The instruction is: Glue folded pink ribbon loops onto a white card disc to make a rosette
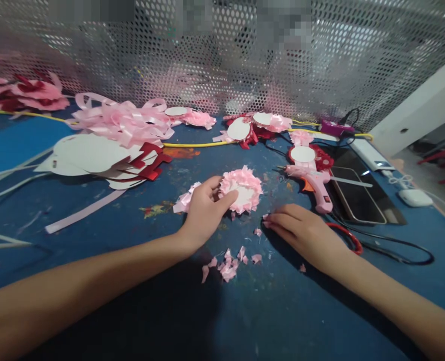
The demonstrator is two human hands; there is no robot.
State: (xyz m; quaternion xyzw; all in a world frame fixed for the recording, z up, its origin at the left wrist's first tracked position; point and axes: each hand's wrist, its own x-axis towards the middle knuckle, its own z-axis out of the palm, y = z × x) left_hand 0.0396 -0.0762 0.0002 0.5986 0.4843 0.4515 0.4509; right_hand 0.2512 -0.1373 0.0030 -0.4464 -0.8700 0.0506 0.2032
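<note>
My left hand (204, 213) is closed on a round rosette (247, 181) of frilled pink ribbon, its thumb pressed on the pale centre. A strip of glossy pink ribbon (185, 199) shows behind that wrist. To the right, my right hand (301, 231) rests low over the table, fingers together, with a tiny pink ribbon scrap (265, 217) at the fingertips. Another scrap (258, 232) lies just below them. Several cut pink scraps (229, 265) are heaped on the tabletop between my forearms. A pink glue gun (312, 183) lies on its side beyond my right hand.
Pink ribbon loops (127, 118) and white card cutouts (89, 155) lie at left. Finished-looking rosettes (239, 129) line the back, beside a yellow cable (196, 145) and perforated metal screen (192, 60). A phone (358, 195), power bank (373, 155) and black cable (406, 259) are at right.
</note>
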